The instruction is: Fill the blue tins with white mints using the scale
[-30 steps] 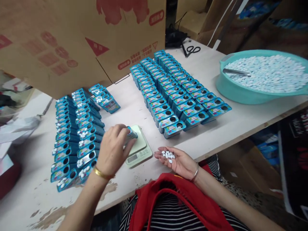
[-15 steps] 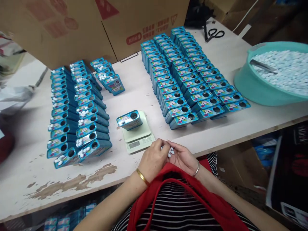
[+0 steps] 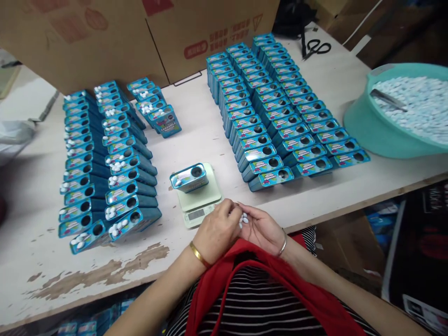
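At the front edge of the counter my right hand is cupped palm-up, fingers half curled so the small, smooth white tablets cannot roll off. The fingers of my left hand pinch closed on a few of them. Just beyond, the glossy blue rectangular tin lies flat on the pale green scale, its round hole facing up.

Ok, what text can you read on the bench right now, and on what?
"CARAMELO": blue metal tin lying flat beside the left rows; its second line is blurred.
Red stamps and triangle sign on the brown cardboard box: too blurred.
Display of the pale green digital scale: unreadable.
Label of the blue tin on the scale: too small.
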Tool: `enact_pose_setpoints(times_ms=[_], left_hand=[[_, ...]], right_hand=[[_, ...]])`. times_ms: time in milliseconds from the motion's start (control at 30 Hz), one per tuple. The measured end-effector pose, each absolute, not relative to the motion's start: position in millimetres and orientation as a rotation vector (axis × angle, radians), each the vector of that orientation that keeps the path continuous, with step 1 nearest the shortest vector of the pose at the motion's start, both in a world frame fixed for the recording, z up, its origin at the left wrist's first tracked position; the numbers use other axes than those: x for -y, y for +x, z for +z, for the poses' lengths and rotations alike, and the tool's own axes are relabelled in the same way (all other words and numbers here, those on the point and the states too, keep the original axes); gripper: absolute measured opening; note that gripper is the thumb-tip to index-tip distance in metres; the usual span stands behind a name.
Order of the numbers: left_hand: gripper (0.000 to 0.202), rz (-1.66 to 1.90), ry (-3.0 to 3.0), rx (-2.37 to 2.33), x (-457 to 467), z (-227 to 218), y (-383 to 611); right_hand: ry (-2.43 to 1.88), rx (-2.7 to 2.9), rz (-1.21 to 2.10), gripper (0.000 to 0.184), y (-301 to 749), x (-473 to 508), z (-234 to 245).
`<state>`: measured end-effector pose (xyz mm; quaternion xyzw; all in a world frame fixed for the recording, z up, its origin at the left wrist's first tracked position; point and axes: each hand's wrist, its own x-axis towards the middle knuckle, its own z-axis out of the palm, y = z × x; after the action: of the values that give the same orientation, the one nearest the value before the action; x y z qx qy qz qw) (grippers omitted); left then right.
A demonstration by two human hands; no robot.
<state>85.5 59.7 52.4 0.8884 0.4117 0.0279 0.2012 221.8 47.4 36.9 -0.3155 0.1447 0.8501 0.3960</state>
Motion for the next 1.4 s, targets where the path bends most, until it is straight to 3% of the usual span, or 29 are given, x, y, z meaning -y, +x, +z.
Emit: enact_pose_setpoints(times_ms=[200,467,767,1033,1200,1400], left_hand=[[0.017,0.222,2.617,-1.071,-76.8,73.5,63.1],[0.013,0.674,2.493,-1.119,-111.3,110.0,41.4],[0.015,0.515,2.625,-1.29,-147.2,119.7,23.9],[0.015,0.834,2.506,-1.597,-125.9,157.9,-2.1],[0.016,0.813,2.35,-1.749,-109.4,143.0,-28.9],[0.017,0.873,2.294,-1.716,-96.3,119.6,-35.9]], right_hand=[[-0.657,-0.32,2.188,0.028,207.0,-65.4,51.9],[-0.489,-0.244,2.195,0.031,194.4,-87.2,69.0],[-0.651,-0.183,2.154,0.031,207.0,-82.2,56.2],[-0.946,-0.298,2.018,0.019,226.2,-63.7,35.8],[-1.1,-0.268,1.874,0.002,236.0,-44.3,21.8],[-1.103,-0.148,1.917,0.012,239.9,-38.2,25.2]])
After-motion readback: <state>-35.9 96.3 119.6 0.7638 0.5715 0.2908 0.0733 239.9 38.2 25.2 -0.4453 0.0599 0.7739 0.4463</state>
